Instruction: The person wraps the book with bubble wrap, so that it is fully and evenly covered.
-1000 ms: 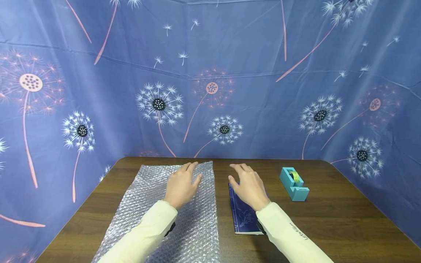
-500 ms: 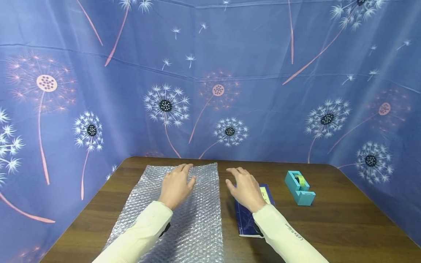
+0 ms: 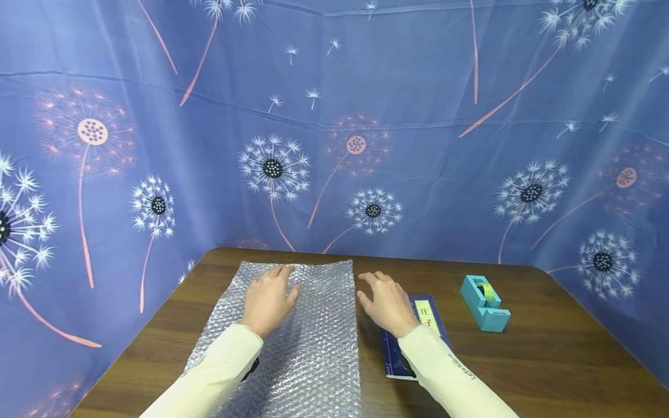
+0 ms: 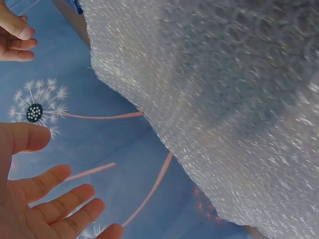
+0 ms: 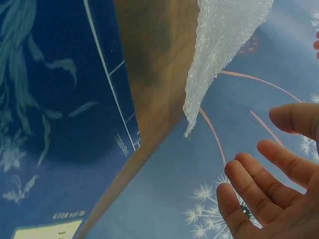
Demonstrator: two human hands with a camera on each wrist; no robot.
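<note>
My left hand [image 3: 269, 301] hovers over a sheet of bubble wrap [image 3: 319, 348] spread on the left half of the table. Its fingers are extended and hold nothing; the left wrist view shows the spread fingers [image 4: 82, 211] apart from the wrap [image 4: 209, 99]. Over the left part of a dark blue book [image 3: 393, 355] hangs my right hand [image 3: 388, 305], relaxed and holding nothing. A pale yellow title label with dark characters marks the book's cover, partly hidden by the hand and sleeve. In the right wrist view the book [image 5: 55, 114] lies beneath, apart from the fingers [image 5: 259, 186].
A turquoise tape dispenser [image 3: 483, 307] with a yellow-green roll stands right of the book. The brown wooden table [image 3: 554, 360] ends at a blue curtain [image 3: 428, 174] printed with dandelions, which closes off the back and sides.
The view has swung slightly left, so the table things appear farther right. Both hands have drifted left relative to the wrap and book, moving apart a little; more of the book's label shows.
</note>
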